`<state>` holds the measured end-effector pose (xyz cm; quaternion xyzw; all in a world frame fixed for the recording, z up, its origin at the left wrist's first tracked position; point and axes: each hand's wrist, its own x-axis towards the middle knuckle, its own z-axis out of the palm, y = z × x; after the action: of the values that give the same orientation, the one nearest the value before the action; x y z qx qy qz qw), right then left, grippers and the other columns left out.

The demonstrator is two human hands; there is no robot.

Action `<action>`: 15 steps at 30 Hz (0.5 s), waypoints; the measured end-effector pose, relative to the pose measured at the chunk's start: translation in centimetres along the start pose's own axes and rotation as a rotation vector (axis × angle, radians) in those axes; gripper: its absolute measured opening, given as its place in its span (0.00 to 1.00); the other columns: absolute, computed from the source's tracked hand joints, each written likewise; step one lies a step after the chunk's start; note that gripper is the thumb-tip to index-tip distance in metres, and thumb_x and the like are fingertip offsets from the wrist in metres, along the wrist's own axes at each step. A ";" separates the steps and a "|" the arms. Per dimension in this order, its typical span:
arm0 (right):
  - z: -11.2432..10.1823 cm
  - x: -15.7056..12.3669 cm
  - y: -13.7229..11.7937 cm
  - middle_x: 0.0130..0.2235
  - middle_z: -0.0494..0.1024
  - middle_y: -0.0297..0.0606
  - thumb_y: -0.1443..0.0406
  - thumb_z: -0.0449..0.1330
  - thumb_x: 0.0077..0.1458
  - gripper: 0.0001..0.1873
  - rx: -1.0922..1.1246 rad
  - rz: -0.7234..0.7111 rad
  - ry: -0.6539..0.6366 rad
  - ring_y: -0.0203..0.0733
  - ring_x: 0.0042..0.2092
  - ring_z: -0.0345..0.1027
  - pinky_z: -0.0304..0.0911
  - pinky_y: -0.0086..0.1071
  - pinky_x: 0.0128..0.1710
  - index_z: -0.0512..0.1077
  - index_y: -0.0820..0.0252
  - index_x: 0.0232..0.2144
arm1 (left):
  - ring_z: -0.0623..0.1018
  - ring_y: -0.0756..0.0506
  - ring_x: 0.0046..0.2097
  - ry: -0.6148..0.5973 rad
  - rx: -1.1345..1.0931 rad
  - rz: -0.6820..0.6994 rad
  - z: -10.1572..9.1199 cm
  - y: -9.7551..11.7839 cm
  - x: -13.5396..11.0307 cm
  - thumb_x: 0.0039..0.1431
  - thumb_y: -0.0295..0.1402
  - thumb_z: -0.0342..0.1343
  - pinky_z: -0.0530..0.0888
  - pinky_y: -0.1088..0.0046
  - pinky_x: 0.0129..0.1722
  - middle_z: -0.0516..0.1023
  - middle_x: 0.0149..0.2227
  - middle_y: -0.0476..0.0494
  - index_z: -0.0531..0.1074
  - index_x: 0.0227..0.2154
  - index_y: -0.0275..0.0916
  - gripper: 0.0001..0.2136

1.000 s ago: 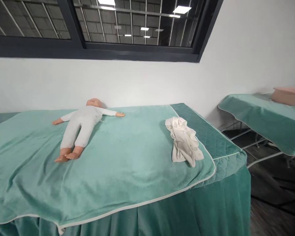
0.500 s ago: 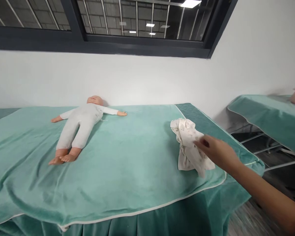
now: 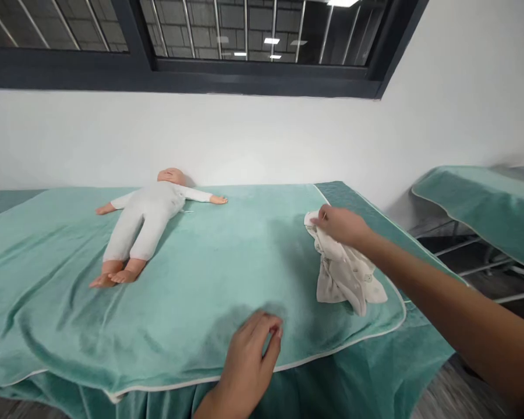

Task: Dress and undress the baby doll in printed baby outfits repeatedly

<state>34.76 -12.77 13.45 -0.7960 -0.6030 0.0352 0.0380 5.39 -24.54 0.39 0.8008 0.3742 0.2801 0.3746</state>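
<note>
Across worktop (image 3: pixel 350 196), green blanket (image 3: pixel 201 262); doll (image 3: pixel 144 224) supine far left, well apart from white garment (image 3: pixel 344 273) crumpled near right edge. Right hand (image 3: pixel 343 226) pinching garment's far end; left hand (image 3: pixel 248 361) spread loosely on blanket's front. Likely best: gather full fold, lift clear.

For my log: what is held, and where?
Right hand grips the crumpled white cloth garment by its far end; left hand rests on the green fleece blanket.

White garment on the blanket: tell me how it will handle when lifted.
The white garment lies crumpled in soft folds, so it will likely hang floppy from the right hand at its top edge. It looks thin, so it is probably light.
</note>
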 end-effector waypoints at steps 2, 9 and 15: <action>1.1 -0.7 0.2 0.43 0.79 0.52 0.50 0.60 0.58 0.19 -0.106 0.025 -0.052 0.56 0.43 0.72 0.62 0.41 0.38 0.71 0.61 0.39 | 0.75 0.47 0.38 0.041 -0.051 0.063 0.1 0.2 2.6 0.69 0.34 0.44 0.73 0.70 0.39 0.75 0.37 0.43 0.73 0.39 0.41 0.12; 0.2 -0.3 1.1 0.34 0.75 0.39 0.61 0.56 0.57 0.06 0.046 -0.040 -0.010 0.45 0.37 0.68 0.58 0.34 0.33 0.67 0.57 0.30 | 0.77 0.48 0.35 0.066 -0.546 -0.130 -0.2 -1.9 8.2 0.64 0.37 0.51 0.77 0.70 0.35 0.74 0.37 0.45 0.71 0.42 0.39 0.09; -7.4 -0.3 -1.8 0.25 0.59 0.29 0.67 0.60 0.50 0.10 1.132 -0.115 0.190 0.34 0.27 0.55 0.53 0.30 0.26 0.61 0.56 0.23 | 0.78 0.47 0.44 0.159 -0.549 -0.047 -2.3 -0.2 13.1 0.59 0.36 0.58 0.76 0.69 0.42 0.74 0.51 0.40 0.67 0.50 0.41 0.17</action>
<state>33.67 -12.70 21.04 -0.6173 -0.5266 0.2787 0.5138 11.06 -12.95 3.70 0.6362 0.3310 0.4240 0.5532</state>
